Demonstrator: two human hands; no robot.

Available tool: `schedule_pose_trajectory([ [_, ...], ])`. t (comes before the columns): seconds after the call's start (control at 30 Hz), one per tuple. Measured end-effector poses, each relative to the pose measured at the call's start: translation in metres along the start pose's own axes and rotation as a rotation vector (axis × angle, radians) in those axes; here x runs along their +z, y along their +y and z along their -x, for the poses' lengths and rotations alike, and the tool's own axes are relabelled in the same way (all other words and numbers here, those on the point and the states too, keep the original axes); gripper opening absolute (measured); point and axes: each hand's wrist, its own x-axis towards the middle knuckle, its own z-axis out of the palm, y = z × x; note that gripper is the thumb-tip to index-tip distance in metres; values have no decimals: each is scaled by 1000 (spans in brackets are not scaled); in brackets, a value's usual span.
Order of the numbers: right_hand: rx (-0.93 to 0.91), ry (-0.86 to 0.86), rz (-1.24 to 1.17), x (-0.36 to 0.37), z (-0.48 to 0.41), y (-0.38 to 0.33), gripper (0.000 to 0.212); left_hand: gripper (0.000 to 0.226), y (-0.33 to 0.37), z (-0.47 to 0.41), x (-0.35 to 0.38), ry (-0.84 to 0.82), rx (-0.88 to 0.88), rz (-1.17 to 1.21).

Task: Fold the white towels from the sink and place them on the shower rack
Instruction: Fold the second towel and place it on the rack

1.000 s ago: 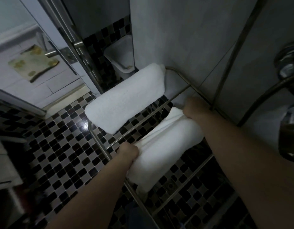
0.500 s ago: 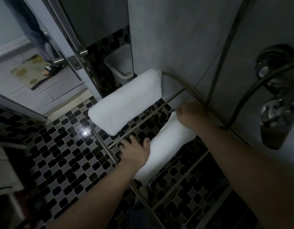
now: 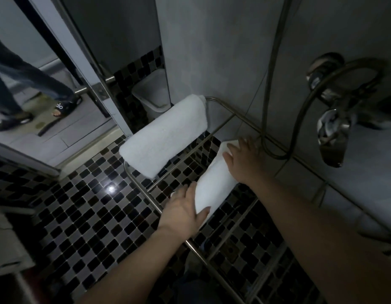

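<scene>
Fingers straight, left hand (image 3: 183, 213) on near end, right hand (image 3: 243, 159) on far end of second towel (image 3: 214, 187) on rack (image 3: 223, 106), right of first towel (image 3: 166, 137); best pat evenly, keep it parallel.

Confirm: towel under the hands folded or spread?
Folded: the nearer towel lies as a narrow compact bundle across the rack bars.

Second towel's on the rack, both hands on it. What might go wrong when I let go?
1. The near towel lies across thin, widely spaced bars of the rack; once the left hand and right hand lift, it may sag through or unfold.
2. The shower hose loops beside the right hand and could snag as it withdraws.
</scene>
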Motion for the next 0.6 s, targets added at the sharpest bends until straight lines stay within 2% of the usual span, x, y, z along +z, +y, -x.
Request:
schedule_pose_trajectory([
  [0.13,-53,58,21,2,21,-21,62,87,-12,12,-18,122,99,-34],
  [0.27,-72,89,-21,-7,39,-54,70,87,-29,20,-42,210,113,-58],
  [0.4,-129,135,-68,-19,54,-94,66,87,-52,28,-65,281,104,-94],
  [0.6,-246,222,-72,-31,86,-188,59,89,-114,66,-111,403,69,-78],
])
